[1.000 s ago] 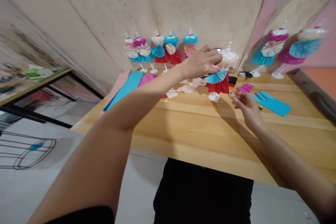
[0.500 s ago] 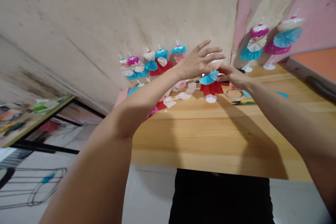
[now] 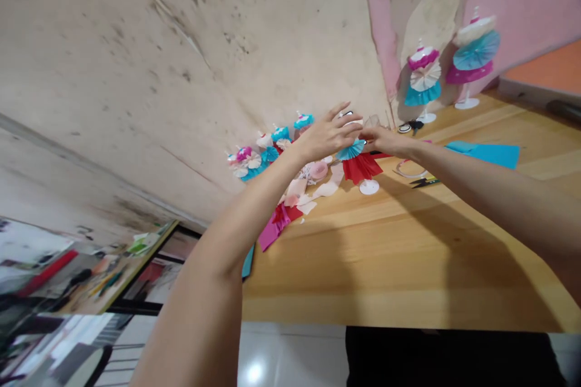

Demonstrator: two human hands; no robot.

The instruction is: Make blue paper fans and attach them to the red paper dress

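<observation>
Little pressure should spare the blue fan (image 3: 351, 151) right of centre; left hand (image 3: 330, 136) loosely spread, right hand (image 3: 385, 140) near it, grip unclear

The left hand (image 3: 333, 134) hides the upper part of the red-skirted stand (image 3: 362, 169), and how firmly the 2 hands grip it cannot be told; the right hand (image 3: 385, 141) is partly lost behind it. Behind the left hand, the forearm covers the lower parts of dressed stands (image 3: 246, 158). Far left of that hand, a side table (image 3: 145, 263) bears blurred clutter; far right, an orange-topped box (image 3: 551, 69) runs off the edge.
</observation>
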